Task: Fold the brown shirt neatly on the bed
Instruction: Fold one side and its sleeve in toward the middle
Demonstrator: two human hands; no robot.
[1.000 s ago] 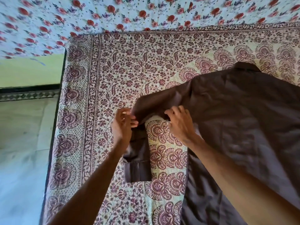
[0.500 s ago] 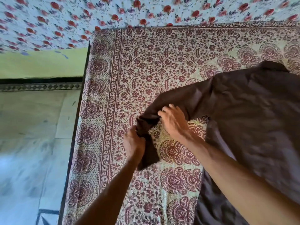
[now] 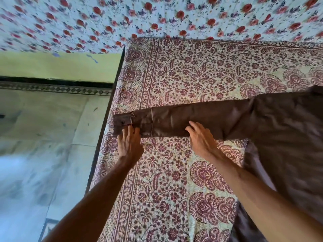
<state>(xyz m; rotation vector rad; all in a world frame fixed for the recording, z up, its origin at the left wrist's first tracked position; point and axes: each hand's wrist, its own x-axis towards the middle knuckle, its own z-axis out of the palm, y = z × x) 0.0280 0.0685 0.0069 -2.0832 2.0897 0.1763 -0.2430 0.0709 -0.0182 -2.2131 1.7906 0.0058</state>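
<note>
From the head camera, the brown shirt lies on the bed, its body filling the right side of the picture and running off the right and lower edges. One sleeve is stretched flat and straight toward the left, and its cuff reaches the bed's left edge, just at the dark frame rail.

The left hand rests flat with open, spread fingers on the near edge of the sleeve beside the cuff, pressing rather than pinching. The right hand is likewise open, palm down, fingertips on the sleeve's near edge about midway along it. Neither hand grips any cloth.

The patterned bedcover is bare on the near side of the sleeve, between the two forearms, and also on the far side up to the flowered sheet at the top. Left of the rail the pale floor drops away below a yellow wall.
</note>
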